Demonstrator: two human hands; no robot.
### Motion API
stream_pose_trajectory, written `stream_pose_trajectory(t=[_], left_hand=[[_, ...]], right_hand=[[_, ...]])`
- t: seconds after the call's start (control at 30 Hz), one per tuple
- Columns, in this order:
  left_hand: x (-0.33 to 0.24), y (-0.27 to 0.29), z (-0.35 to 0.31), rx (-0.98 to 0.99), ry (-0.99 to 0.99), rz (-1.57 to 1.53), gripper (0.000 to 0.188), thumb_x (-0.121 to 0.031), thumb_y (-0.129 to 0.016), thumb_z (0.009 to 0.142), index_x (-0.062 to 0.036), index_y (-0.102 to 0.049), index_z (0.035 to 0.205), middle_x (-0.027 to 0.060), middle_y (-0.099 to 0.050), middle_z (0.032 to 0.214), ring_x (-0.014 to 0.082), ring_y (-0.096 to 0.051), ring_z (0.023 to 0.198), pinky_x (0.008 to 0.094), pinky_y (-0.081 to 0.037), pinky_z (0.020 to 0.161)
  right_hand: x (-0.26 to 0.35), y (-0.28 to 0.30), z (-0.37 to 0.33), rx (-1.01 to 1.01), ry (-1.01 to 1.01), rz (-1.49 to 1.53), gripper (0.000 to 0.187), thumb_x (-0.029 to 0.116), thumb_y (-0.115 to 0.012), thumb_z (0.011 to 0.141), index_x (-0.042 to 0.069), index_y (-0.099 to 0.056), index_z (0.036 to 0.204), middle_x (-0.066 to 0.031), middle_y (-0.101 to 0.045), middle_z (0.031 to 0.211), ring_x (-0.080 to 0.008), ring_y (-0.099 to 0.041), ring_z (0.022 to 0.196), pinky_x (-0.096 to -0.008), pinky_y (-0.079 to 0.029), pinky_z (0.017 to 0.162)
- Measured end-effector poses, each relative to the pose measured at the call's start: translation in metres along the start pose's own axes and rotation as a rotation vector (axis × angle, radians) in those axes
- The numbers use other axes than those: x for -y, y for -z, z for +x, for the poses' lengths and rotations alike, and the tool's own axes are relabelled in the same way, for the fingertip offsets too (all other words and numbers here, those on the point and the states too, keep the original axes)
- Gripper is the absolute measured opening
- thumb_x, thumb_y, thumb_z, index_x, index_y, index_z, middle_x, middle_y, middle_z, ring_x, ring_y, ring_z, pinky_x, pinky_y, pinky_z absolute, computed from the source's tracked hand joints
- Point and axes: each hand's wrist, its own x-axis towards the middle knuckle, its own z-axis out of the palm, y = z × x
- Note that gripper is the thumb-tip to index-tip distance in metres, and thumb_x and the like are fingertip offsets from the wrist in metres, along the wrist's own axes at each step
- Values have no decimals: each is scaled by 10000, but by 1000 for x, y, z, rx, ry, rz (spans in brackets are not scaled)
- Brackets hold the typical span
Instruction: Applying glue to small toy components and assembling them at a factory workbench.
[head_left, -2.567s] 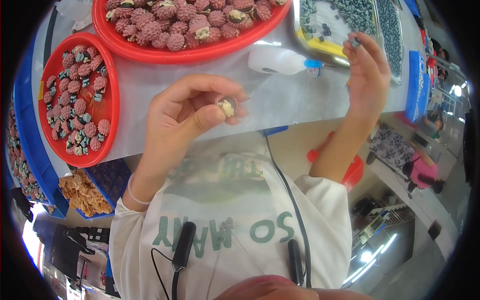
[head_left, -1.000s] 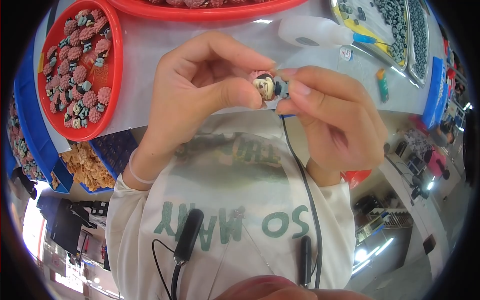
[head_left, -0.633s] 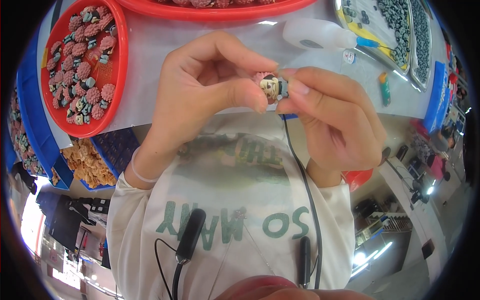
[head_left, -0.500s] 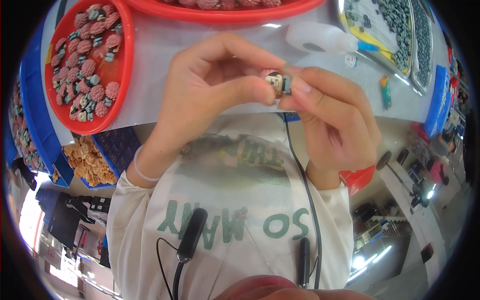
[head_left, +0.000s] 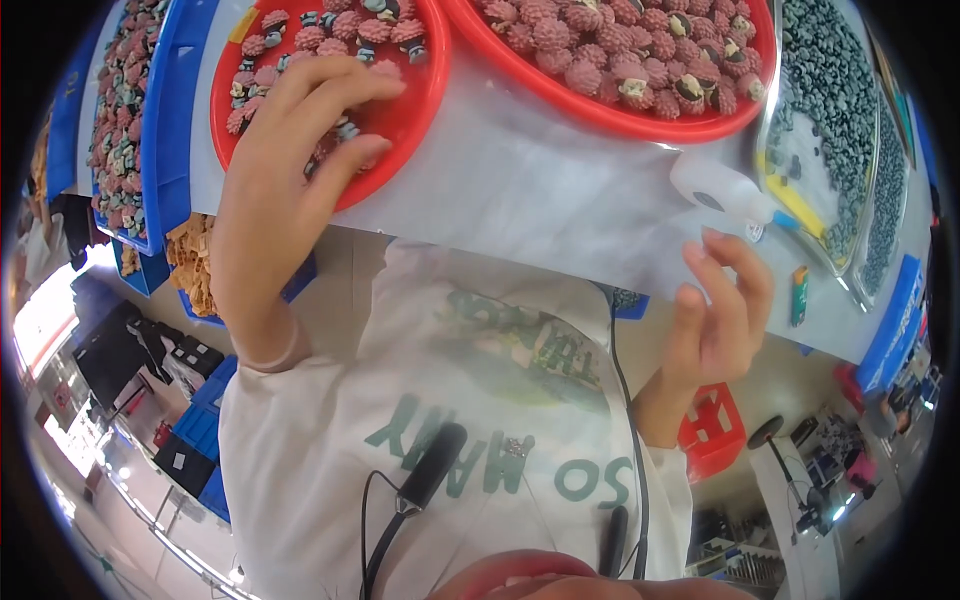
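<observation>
My left hand point(head_left: 265, 190) reaches over a red round tray point(head_left: 432, 90) at the left, with thumb and fingers apart and nothing held between them. In that tray lie small doll figurines point(head_left: 375, 30) with pink knobbly hair and blue-grey bodies, some hidden under my hand. My right hand point(head_left: 722, 325) hovers by the table's near edge at the right, fingers bent and apart, holding nothing. Nearest to it are a white squeeze bottle point(head_left: 722, 187) with a blue tip, lying on its side, and a small green tube with an orange end point(head_left: 799, 297).
A larger red tray point(head_left: 600, 122) of pink-haired doll heads stands at the back. Metal trays point(head_left: 765, 150) with small dark grey-green pieces are at the right. A blue bin point(head_left: 170, 120) of figurines stands far left, near tan pieces point(head_left: 190, 262) below table height.
My hands have parted. The left moved left over the red tray and let go of the figurine both were holding; the right lowered. The view has shifted, so the trays sit further right.
</observation>
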Motion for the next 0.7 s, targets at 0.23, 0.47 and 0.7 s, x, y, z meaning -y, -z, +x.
stream_pose_trajectory(t=[0.23, 0.47, 0.7], left_hand=[[-6, 15, -5, -86, 37, 370, 278, -65, -574, 738, -66, -579, 1016, 121, -524, 1055, 289, -517, 934, 339, -408, 813], [-1, 3, 12, -110, 22, 394, 230, -69, -555, 762, -74, -582, 990, 99, -546, 999, 317, -522, 892, 351, -419, 767], [-48, -31, 52, -71, -479, 348, 250, 33, -458, 829, -42, -579, 1035, 98, -579, 1052, 184, -575, 911, 274, -446, 783]], right_hand=[[3, -3, 3, 8, -20, 1, 273, -33, -680, 589, 16, -658, 856, -126, -601, 877, -219, -557, 762, -271, -450, 618], [1, 4, 3, 18, -25, -4, 285, -95, -641, 571, 8, -649, 836, -112, -608, 810, -211, -561, 710, -254, -441, 604], [1, 5, 1, -35, -59, 6, 283, -127, -625, 579, 0, -645, 832, -103, -605, 789, -206, -564, 692, -251, -444, 590]])
